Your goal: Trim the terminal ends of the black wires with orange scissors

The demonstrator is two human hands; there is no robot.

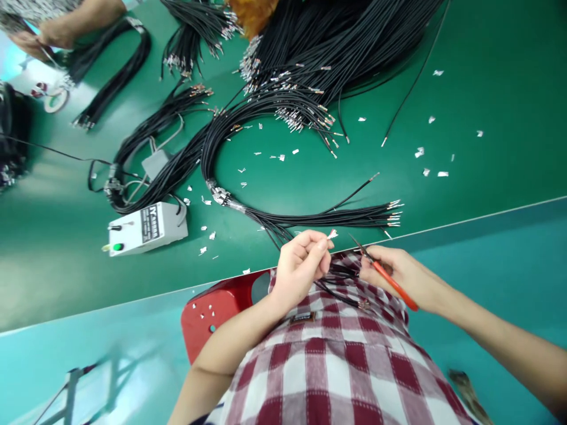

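Observation:
My left hand (305, 260) is closed at the table's front edge, pinching a black cable whose stripped end with thin white and red wires pokes up past the fingertips. To its right, my right hand (390, 271) is wrapped round orange-handled scissors (390, 280), their dark tips pointing up and left, apart from the cable end. Just beyond both hands, a bundle of black cables (319, 219) lies on the green table, its stripped ends to the right. Several more black cables (339, 295) hang over the checked apron (328, 354) below my hands.
A white box with a green button (148, 229) stands at the left among cables. Large cable piles (336, 41) lie at the back. White scraps (419, 152) dot the table (500, 100). Another person's hands (57, 32) are at the upper left. A red stool (208, 319) is below the edge.

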